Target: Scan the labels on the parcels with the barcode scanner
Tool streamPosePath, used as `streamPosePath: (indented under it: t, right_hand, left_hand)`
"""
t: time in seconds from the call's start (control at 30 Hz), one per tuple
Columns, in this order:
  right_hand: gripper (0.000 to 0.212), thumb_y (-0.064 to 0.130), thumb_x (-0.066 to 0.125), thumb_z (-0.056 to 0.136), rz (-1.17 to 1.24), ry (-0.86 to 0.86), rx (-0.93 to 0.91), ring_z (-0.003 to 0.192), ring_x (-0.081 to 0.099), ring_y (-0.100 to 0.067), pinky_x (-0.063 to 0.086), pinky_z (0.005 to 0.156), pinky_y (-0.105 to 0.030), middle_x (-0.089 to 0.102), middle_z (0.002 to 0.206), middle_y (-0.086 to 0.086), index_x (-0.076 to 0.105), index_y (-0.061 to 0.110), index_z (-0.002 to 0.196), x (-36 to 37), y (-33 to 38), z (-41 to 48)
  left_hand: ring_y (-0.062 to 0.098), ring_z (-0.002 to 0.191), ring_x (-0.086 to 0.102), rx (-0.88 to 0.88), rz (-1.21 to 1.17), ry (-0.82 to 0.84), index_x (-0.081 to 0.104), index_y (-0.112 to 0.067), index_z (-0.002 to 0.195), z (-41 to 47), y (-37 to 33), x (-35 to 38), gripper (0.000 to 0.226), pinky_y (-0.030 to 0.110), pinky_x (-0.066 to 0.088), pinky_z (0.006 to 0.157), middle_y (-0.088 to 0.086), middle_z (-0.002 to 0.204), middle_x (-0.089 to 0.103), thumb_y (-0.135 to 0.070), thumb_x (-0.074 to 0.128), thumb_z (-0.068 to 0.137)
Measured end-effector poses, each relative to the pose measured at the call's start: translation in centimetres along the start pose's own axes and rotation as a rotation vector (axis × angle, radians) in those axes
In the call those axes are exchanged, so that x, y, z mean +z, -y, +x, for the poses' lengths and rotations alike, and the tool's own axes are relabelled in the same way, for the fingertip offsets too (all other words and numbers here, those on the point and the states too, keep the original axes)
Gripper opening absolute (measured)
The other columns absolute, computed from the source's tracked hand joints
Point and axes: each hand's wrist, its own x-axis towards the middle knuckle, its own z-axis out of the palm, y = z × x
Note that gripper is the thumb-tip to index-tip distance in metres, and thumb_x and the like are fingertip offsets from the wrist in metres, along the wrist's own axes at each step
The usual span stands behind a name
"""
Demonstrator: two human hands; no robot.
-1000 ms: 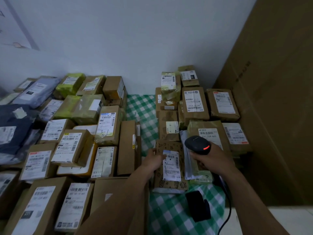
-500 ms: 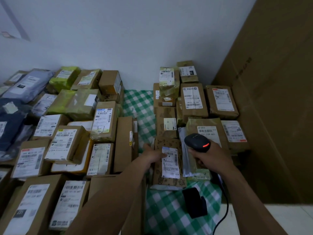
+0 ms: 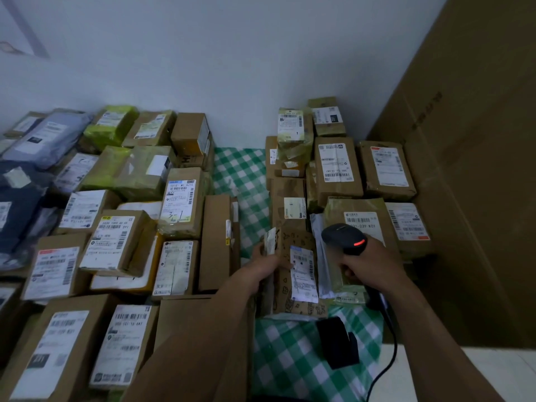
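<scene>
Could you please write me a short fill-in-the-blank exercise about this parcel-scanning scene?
The right hand grips the barcode scanner, whose light glows ____.
The left hand holds the ____ edge of the doodle-printed parcel.
The checked cloth is white and ____.
Missing words: red, left, green.

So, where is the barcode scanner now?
Head view, right of centre: the right hand grips the barcode scanner, beside the doodle-printed parcel in the left hand.
</scene>
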Motion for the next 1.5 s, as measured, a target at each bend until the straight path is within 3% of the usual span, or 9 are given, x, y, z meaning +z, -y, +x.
streamPosePath:
  t: [0.17, 0.3, 0.43, 0.8, 0.97, 1.1, 1.2, 1.37, 1.5]
  right_hand:
    - [0.03, 0.036, 0.077, 0.091, -0.03, 0.024, -0.018, 0.06, 0.065, -0.022, 0.051, 0.066, -0.036, 0.071, 0.07, -0.017, 0.072, 0.007, 0.086, 0.0, -0.1, 0.1]
    - [0.016, 0.035, 0.081, 0.089, -0.031, 0.008, -0.021, 0.056, 0.068, -0.01, 0.051, 0.061, -0.029, 0.073, 0.064, -0.001, 0.072, 0.022, 0.094, -0.1, -0.2, 0.2]
    - [0.016, 0.034, 0.082, 0.088, -0.024, -0.008, -0.022, 0.055, 0.068, -0.01, 0.051, 0.06, -0.028, 0.074, 0.065, 0.001, 0.071, 0.025, 0.096, -0.1, 0.0, 0.1]
    - [0.035, 0.042, 0.086, 0.082, 0.235, -0.036, -0.128, 0.08, 0.071, -0.015, 0.056, 0.074, -0.035, 0.077, 0.083, 0.01, 0.07, 0.037, 0.113, -0.4, 2.1, -2.2]
    - [0.047, 0.041, 0.085, 0.083, 0.267, -0.008, -0.211, 0.096, 0.067, -0.012, 0.053, 0.083, -0.035, 0.075, 0.106, 0.011, 0.068, 0.038, 0.126, -0.4, 3.4, -3.4]
    - [0.046, 0.037, 0.085, 0.084, 0.266, 0.041, -0.248, 0.097, 0.068, -0.007, 0.05, 0.079, -0.029, 0.074, 0.104, 0.017, 0.069, 0.035, 0.127, -0.3, 4.1, -3.9]
    - [0.044, 0.035, 0.084, 0.085, 0.273, 0.103, -0.279, 0.109, 0.064, 0.002, 0.049, 0.084, -0.021, 0.072, 0.117, 0.02, 0.068, 0.039, 0.126, 0.2, 4.9, -4.6]
    - [0.034, 0.033, 0.082, 0.088, 0.185, 0.197, -0.359, 0.075, 0.068, 0.004, 0.051, 0.063, -0.014, 0.076, 0.096, 0.013, 0.07, 0.036, 0.119, 1.0, 7.3, -5.6]
    - [0.028, 0.034, 0.081, 0.089, 0.142, 0.228, -0.392, 0.065, 0.067, -0.001, 0.051, 0.059, -0.016, 0.079, 0.089, 0.008, 0.066, 0.041, 0.111, 1.3, 9.1, -6.2]
  left_hand:
    - [0.022, 0.114, 0.056, 0.122, 0.062, -0.048, 0.027, -0.032, 0.158, -1.0, -0.8, 0.1, 0.096, 0.033, 0.046, 0.102, 0.002, 0.148, 0.052, -0.043, 0.083, 0.081]
    - [0.026, 0.114, 0.068, 0.131, 0.025, -0.098, 0.048, -0.039, 0.146, -0.8, -1.6, -0.5, 0.109, 0.045, 0.053, 0.103, -0.002, 0.131, 0.067, -0.079, 0.081, 0.049]
    - [0.025, 0.105, 0.071, 0.209, -0.048, -0.113, 0.05, -0.031, 0.124, -3.3, -3.5, -1.9, 0.072, 0.047, 0.056, 0.098, 0.0, 0.118, 0.07, -0.065, 0.079, 0.067]
    - [0.012, 0.099, 0.075, 0.549, -0.269, -0.111, 0.053, -0.051, 0.118, -8.1, -2.9, -3.9, 0.059, 0.035, 0.059, 0.08, -0.011, 0.112, 0.077, -0.026, 0.089, 0.078]
    - [0.025, 0.112, 0.072, 0.587, -0.324, -0.074, 0.049, -0.058, 0.125, -9.4, -2.0, -3.6, 0.084, 0.058, 0.056, 0.095, -0.002, 0.119, 0.075, -0.026, 0.094, 0.062]
    - [0.02, 0.117, 0.068, 0.674, -0.285, -0.15, 0.048, -0.07, 0.119, -10.1, -2.0, -4.2, 0.094, 0.056, 0.059, 0.091, -0.007, 0.123, 0.072, -0.009, 0.096, 0.065]
    - [0.015, 0.119, 0.066, 0.75, -0.301, -0.257, 0.043, -0.059, 0.141, -10.0, -2.4, -5.4, 0.105, 0.054, 0.061, 0.089, -0.007, 0.128, 0.069, -0.004, 0.094, 0.067]
    - [0.021, 0.131, 0.059, 0.778, -0.289, -0.346, 0.026, -0.065, 0.148, -9.5, -3.2, -6.2, 0.133, 0.059, 0.057, 0.096, 0.0, 0.143, 0.06, -0.031, 0.105, 0.046]
    - [0.015, 0.13, 0.059, 0.797, -0.268, -0.375, 0.02, -0.054, 0.157, -9.4, -3.9, -6.5, 0.134, 0.051, 0.059, 0.095, -0.001, 0.144, 0.059, -0.022, 0.1, 0.055]
